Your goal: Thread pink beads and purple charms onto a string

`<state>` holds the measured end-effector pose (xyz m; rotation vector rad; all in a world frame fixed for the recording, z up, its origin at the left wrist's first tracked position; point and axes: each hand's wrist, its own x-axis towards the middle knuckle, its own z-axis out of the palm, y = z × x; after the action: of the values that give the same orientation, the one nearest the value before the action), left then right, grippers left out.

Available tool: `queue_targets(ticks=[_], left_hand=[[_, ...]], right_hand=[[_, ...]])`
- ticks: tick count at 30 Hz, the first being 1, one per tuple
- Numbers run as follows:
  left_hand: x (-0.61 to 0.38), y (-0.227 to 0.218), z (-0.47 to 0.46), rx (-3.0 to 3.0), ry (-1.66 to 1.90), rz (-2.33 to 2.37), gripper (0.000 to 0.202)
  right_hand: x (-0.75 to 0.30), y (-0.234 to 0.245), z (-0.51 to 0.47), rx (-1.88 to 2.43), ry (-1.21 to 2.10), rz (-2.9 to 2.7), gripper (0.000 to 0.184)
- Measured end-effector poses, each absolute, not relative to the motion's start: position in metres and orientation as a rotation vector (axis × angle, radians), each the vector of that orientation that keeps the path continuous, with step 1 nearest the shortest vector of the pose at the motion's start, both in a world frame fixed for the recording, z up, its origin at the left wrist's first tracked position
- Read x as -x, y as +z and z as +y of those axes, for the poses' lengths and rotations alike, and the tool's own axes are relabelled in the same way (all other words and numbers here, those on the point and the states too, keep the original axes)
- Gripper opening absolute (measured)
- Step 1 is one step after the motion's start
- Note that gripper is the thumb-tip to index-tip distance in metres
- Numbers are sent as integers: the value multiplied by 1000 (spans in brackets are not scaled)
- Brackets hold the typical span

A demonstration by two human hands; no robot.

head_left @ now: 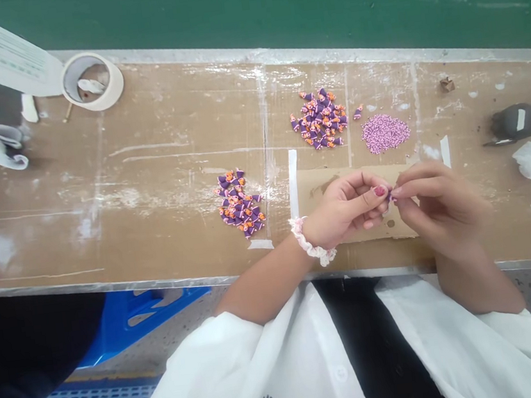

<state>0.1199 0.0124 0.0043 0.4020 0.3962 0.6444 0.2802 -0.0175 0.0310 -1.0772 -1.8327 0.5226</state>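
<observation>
White shirt [285, 358] of the seated person, nearest the camera, fronts the surface [164, 205], whose near edge runs just below the wrists. Left hand [337, 213] and right hand [439, 197], the latter partly blurred, meet above a cardboard sheet [312, 183]; the fingers of both are closed in a pinch on a small purple piece [390, 198], which sits between the fingertips. Its long axis is too small and covered to tell. Left of the left hand, well apart, lies a near cluster of purple-and-orange figures [241, 205], its members pointing various ways. Directly beyond the fingertips, near both hands, spreads a pile of pink beads [386, 133]; neither hand is clearly nearer. Just beside it lies one single figure [358, 112], then a far cluster [320, 120]. Bare room extends right of the beads, toward a black object [520, 121], and up to the far edge.
</observation>
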Motion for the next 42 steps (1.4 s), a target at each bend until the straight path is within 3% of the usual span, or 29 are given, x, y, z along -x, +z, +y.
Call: queue_targets(ticks=[14,25,31,42], left_hand=[[-119,8,13,-162,530,349,30],[-118,8,12,-166,511,302,27],[-117,10,13,-189,538,317,26],[-119,3,7,-606,763,384,25]], right_hand=[[-280,31,-23,1151,705,-1674,22],[-285,31,-18,1065,853,-1673,27],[-283,30,-18,1026,679,-1759,30],[-277,25,-22,1072,705,-1498,10]])
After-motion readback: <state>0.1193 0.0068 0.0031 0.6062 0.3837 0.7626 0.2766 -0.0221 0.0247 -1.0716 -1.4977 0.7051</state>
